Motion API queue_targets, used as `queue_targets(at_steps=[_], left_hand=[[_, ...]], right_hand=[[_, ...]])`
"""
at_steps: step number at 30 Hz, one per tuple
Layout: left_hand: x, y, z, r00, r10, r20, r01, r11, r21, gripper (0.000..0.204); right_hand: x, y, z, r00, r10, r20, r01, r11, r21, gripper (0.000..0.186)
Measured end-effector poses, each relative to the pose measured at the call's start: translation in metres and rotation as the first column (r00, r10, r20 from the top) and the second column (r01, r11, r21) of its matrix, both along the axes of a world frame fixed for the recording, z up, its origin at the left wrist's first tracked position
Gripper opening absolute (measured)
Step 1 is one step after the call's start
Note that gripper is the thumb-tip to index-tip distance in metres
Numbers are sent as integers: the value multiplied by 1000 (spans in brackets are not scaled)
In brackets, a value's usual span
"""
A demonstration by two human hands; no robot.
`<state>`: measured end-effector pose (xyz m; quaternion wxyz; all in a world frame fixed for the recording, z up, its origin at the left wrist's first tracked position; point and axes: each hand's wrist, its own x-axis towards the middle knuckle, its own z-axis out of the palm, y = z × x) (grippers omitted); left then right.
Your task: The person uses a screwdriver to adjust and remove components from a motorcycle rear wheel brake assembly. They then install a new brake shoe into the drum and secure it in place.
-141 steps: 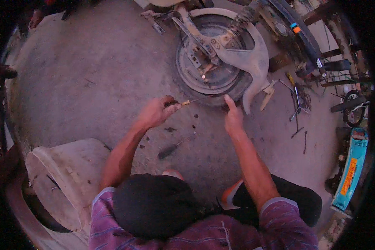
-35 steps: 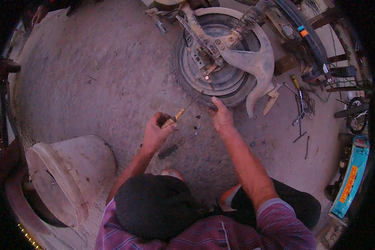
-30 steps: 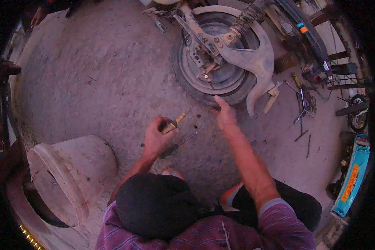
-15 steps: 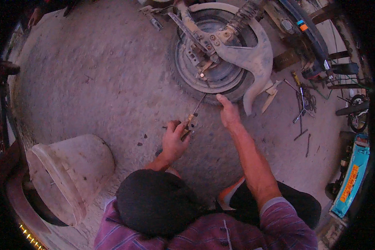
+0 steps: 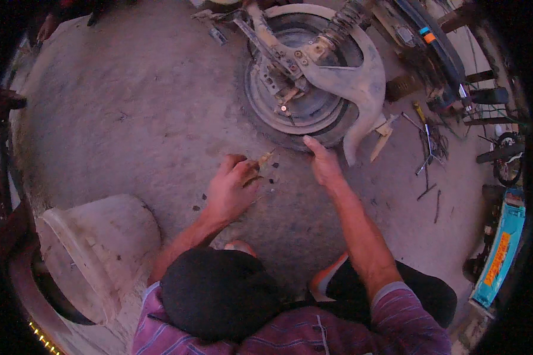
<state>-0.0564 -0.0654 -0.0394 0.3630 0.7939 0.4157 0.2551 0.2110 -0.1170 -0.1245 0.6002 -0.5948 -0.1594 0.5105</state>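
A dusty motor scooter wheel (image 5: 266, 127) with a black tyre stands at the top middle, a curved swingarm (image 5: 370, 89) and a coil spring (image 5: 344, 23) over it. At the tyre's near edge is my right hand (image 5: 326, 165); its thumb lies on the rubber and the fingers curl out of sight beneath. Left of it, above the ground and apart from the wheel, my left hand (image 5: 234, 186) is closed round a screwdriver with a yellowish handle (image 5: 265, 158). The screwdriver's metal shaft cannot be made out. Small dark bits (image 5: 275, 165) lie beside this hand.
A large dirty bucket (image 5: 109, 236) lies on its side at the lower left. Several hand tools, among them a Y-shaped wrench (image 5: 430, 157), are on the ground at the right. A turquoise and orange panel (image 5: 500, 248) is at the right edge. Scooter bodywork (image 5: 426, 35) fills the upper right.
My left hand has drawn back leftward from the wheel, taking the screwdriver away from the tyre's edge. My right hand keeps its place on the tyre.
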Motion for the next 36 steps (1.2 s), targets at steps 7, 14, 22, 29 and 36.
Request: queue_targets(at_steps=[7,14,22,29,36], left_hand=[[1,-1,-14,980,64,191,-96,981,166,31],[4,44,8,995,-43,89,26,983,182,18],[15,74,47,988,-110,-107,122,987,107,20],[34,123,70,959,-184,-215,213,970,121,23],[68,217,31,994,62,-95,-75,987,-143,36]], right_hand=[[-11,-3,1,971,-113,-209,84,986,-147,43],[-24,-1,17,959,-171,-226,129,973,-189,43],[-33,0,17,933,-245,-265,196,961,-197,21],[-40,0,19,919,-275,-283,225,954,-196,13],[-38,-4,32,944,-150,-295,105,981,-165,18]])
